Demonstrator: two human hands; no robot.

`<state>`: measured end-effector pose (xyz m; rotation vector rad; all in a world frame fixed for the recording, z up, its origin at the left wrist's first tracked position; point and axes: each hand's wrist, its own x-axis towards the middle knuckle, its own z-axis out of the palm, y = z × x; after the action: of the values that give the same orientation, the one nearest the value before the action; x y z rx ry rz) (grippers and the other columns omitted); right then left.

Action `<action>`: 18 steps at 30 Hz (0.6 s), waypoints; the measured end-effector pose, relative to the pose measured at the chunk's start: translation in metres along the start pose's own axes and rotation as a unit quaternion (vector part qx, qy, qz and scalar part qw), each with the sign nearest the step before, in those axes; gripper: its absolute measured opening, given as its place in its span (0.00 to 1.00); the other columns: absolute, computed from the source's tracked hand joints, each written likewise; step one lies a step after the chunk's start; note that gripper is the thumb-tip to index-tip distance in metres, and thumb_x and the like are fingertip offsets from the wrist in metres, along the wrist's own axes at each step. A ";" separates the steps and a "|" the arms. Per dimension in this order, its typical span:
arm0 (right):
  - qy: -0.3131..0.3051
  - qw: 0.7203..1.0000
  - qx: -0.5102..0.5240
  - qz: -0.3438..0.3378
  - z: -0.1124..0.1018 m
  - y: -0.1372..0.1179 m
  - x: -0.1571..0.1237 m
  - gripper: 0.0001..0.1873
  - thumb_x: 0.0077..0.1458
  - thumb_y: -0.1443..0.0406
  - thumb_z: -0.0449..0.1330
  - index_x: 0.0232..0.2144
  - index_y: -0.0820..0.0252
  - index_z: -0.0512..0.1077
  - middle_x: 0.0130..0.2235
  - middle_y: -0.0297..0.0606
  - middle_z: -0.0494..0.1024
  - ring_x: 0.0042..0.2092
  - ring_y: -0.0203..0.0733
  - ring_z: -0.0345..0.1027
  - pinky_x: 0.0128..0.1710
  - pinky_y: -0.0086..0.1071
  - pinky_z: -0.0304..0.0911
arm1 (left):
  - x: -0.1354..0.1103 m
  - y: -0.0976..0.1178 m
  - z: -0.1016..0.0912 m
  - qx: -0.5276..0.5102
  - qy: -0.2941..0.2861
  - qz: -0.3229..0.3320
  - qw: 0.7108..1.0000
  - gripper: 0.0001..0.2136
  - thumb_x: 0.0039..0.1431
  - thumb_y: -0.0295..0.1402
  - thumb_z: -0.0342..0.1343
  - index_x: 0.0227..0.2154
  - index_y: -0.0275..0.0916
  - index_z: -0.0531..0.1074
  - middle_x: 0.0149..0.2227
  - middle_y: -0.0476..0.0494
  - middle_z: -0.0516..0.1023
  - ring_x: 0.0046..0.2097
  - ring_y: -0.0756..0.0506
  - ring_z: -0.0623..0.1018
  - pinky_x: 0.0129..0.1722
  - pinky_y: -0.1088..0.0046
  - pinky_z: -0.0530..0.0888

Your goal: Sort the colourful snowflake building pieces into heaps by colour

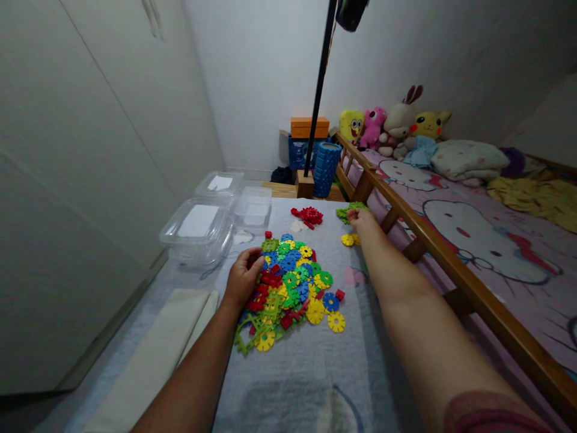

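Note:
A heap of plastic interlocking pieces [291, 279] in red, yellow, blue and green spreads over the middle of the cloth. Against its left edge rests my left hand [244, 275], its fingers curled in toward the thumb; what lies between them is hidden. My right hand [359, 217] reaches to the far right, fingertips pinched together at a small group of light green pieces [344, 213]. Just nearer than that group are yellow discs [347, 240], partly behind my forearm. Red pieces [311, 215] form a separate group at the far middle.
Clear plastic boxes [196, 224] stand at the left, with an unlidded-looking one [253, 207] beside them. Folded pale cloth [174, 325] lies near my left forearm. A wooden bed rail [406, 225] runs along the right. Behind the table, a black pole [319, 90] rises from a wooden block.

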<state>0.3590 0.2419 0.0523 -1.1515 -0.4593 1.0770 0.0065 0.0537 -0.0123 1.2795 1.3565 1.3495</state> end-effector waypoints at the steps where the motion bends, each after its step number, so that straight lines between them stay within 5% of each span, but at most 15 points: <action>1: 0.020 1.000 0.004 0.010 0.002 -0.001 0.001 0.13 0.52 0.76 0.55 0.26 0.56 0.56 0.19 0.21 0.59 0.18 0.27 0.56 0.18 0.19 0.61 | 0.000 -0.001 0.000 0.001 0.000 0.001 1.000 0.22 0.53 0.48 0.61 0.45 0.37 0.73 0.46 0.39 0.80 0.49 0.39 0.78 0.53 0.59 0.72; 7: 0.056 0.997 0.018 0.047 0.016 0.006 -0.021 0.10 0.54 0.76 0.53 0.27 0.58 0.60 0.23 0.27 0.67 0.23 0.27 0.64 0.27 0.22 0.67 | 0.001 -0.002 -0.001 0.018 0.003 0.011 1.000 0.21 0.53 0.47 0.60 0.45 0.38 0.74 0.46 0.39 0.79 0.49 0.40 0.78 0.52 0.60 0.73; 18: -0.125 0.982 -0.137 0.043 0.014 0.045 -0.122 0.10 0.44 0.72 0.60 0.32 0.59 0.68 0.26 0.31 0.78 0.23 0.31 0.67 0.22 0.22 0.62 | 0.000 0.005 0.000 0.014 0.008 0.016 1.000 0.20 0.53 0.47 0.60 0.43 0.37 0.75 0.44 0.40 0.80 0.48 0.40 0.78 0.53 0.59 0.71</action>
<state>0.2722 0.1441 0.0436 -1.2911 -0.7794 1.2688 0.0066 0.0535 -0.0068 1.3168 1.3760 1.3699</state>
